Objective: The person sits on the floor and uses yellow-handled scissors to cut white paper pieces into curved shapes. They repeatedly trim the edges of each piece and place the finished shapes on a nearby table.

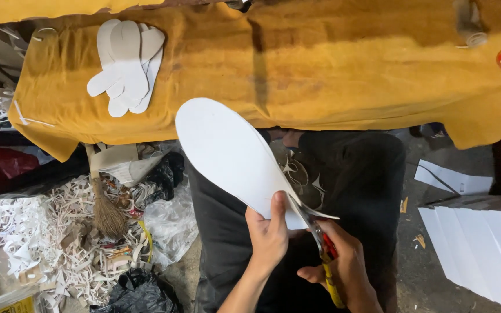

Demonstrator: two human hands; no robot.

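Head cam: left hand (269, 235) pinches the white insole sheet (230, 157) at its near end, over the lap. Right hand (343, 264) closed on scissors (319, 237), blades in the edge. Sheet looks light, stiff-ish, bendy imo, so grip close to the cut

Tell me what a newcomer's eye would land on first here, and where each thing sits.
First, the large white sole-shaped cutout at centre, held by the left hand while the right hand works red-and-yellow-handled scissors along its lower edge. Behind it, a mustard-yellow leather sheet drapes across the top, with a stack of white sole cutouts lying on its left part. At lower left, a heap of white paper trimmings covers the floor.
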